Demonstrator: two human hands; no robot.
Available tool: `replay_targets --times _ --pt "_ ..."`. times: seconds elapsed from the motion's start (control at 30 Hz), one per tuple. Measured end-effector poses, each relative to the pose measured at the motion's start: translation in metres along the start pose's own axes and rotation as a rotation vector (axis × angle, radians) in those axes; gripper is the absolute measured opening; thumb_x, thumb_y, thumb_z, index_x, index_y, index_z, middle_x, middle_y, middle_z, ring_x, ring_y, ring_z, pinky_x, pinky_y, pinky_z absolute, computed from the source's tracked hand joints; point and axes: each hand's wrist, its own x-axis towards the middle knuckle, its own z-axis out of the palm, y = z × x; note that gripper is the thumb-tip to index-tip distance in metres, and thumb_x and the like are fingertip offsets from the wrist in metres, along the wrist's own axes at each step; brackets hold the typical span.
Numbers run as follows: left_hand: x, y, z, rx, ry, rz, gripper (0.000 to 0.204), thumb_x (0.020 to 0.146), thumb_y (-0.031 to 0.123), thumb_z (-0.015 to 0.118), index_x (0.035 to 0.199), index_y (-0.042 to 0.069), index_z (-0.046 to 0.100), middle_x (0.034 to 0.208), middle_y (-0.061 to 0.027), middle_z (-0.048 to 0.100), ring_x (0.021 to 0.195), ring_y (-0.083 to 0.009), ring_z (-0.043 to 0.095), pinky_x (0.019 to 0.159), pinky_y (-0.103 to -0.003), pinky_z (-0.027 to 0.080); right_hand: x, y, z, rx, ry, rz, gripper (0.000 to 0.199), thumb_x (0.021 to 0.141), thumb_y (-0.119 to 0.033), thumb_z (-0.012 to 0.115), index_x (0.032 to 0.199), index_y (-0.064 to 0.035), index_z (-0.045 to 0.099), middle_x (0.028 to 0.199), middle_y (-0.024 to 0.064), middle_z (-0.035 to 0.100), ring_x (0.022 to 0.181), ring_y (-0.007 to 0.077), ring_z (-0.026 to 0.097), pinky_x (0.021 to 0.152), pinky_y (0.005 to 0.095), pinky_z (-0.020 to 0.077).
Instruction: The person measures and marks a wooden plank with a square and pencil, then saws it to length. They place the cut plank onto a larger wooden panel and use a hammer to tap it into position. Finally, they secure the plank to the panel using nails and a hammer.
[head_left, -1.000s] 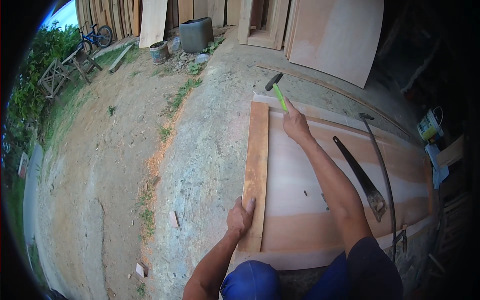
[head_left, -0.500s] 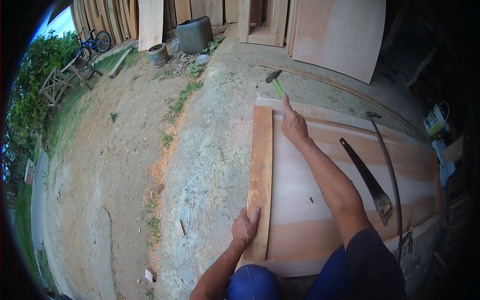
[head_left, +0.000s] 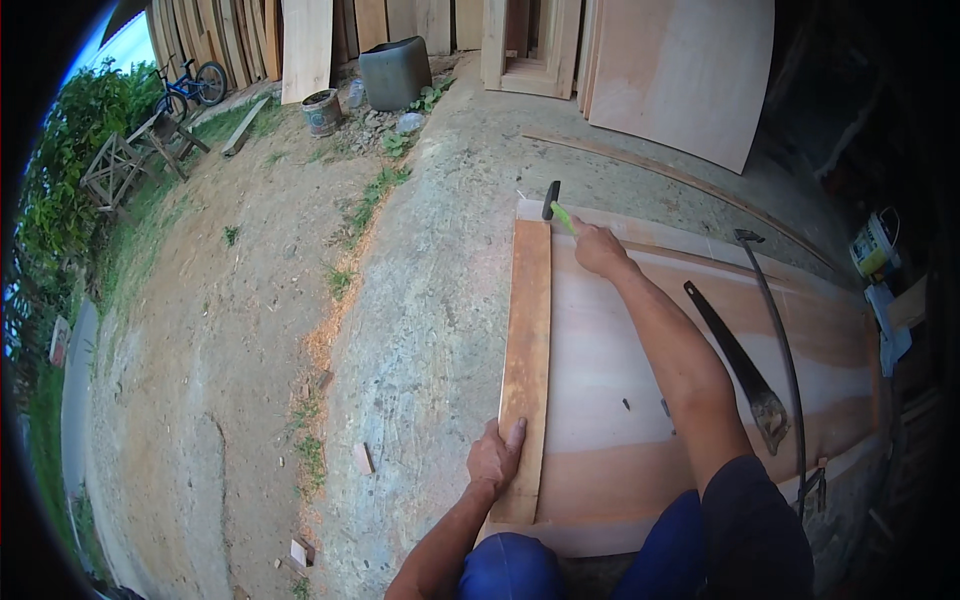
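Observation:
My right hand (head_left: 601,250) is closed round the green handle of a hammer (head_left: 553,203), whose dark head is by the far end of a wooden board (head_left: 530,340). That board lies along the left edge of a large plywood panel (head_left: 620,350). Near the board's close end, my left hand (head_left: 496,455) grips its left edge, thumb on top and fingers partly hidden at the side. On the panel, to the right of my right forearm, lie a handsaw (head_left: 735,360) with a black blade and a long dark crowbar (head_left: 780,330).
A thin wooden strip (head_left: 690,197) lies on the concrete beyond the panel. Plywood sheets (head_left: 680,80) and a wooden frame (head_left: 535,75) lean at the back. A bucket (head_left: 873,248) stands at the right. Wood shavings (head_left: 322,340) line the concrete's left edge.
The hammer has come down, its head now by the board's far end instead of raised beyond it. My left hand keeps its grip on the board.

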Motion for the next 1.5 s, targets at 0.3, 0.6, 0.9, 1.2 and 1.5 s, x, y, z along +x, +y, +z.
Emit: replay_targets --times 0.3,0.6,0.9,1.2,1.5 --pt "0.001 0.002 0.004 -0.008 -0.03 -0.006 0.068 0.096 0.067 0.046 0.122 0.005 0.061 0.103 -0.0293 0.07 0.102 -0.0475 0.066 0.092 -0.052 0.05 -0.017 0.008 0.016 -0.103 0.071 0.034 0.07 0.091 -0.005 0.047 0.157 -0.0198 0.032 0.117 0.0324 0.065 0.113 0.0465 0.063 0.094 0.0569 0.0506" --pt "0.001 0.003 0.006 -0.011 -0.038 -0.002 0.07 0.096 0.067 0.046 0.119 0.004 0.063 0.105 -0.0289 0.07 0.104 -0.0471 0.066 0.092 -0.052 0.05 -0.01 0.012 0.025 -0.042 0.113 0.045 0.056 0.099 -0.014 0.049 0.154 -0.016 0.039 0.106 0.0316 0.067 0.096 0.0503 0.064 0.086 0.0577 0.0502" --pt "0.001 -0.003 -0.006 -0.004 -0.036 -0.022 0.069 0.096 0.067 0.047 0.118 0.003 0.063 0.105 -0.0288 0.07 0.103 -0.0473 0.066 0.092 -0.052 0.05 -0.009 -0.043 -0.005 -0.036 -0.087 0.119 0.061 0.088 -0.005 0.048 0.148 -0.0133 0.044 0.124 0.0249 0.065 0.116 0.0433 0.063 0.094 0.0548 0.0514" --pt "0.001 -0.009 -0.001 -0.002 -0.014 -0.026 0.066 0.097 0.064 0.049 0.114 0.002 0.064 0.099 -0.0274 0.071 0.1 -0.0458 0.067 0.09 -0.051 0.05 -0.06 -0.173 0.075 1.038 -0.44 0.226 0.015 0.096 -0.013 0.05 0.104 -0.0002 0.053 0.075 0.0093 0.056 0.056 0.0223 0.056 0.045 0.0421 0.0496" --pt "0.004 -0.018 0.0 0.009 -0.008 -0.016 0.067 0.097 0.064 0.049 0.113 0.001 0.064 0.099 -0.0289 0.071 0.1 -0.0469 0.067 0.09 -0.051 0.05 -0.057 -0.22 0.102 1.287 -0.134 0.466 0.013 0.097 -0.012 0.052 0.106 -0.0029 0.053 0.072 0.0069 0.055 0.045 0.0178 0.048 0.038 0.0342 0.0416"
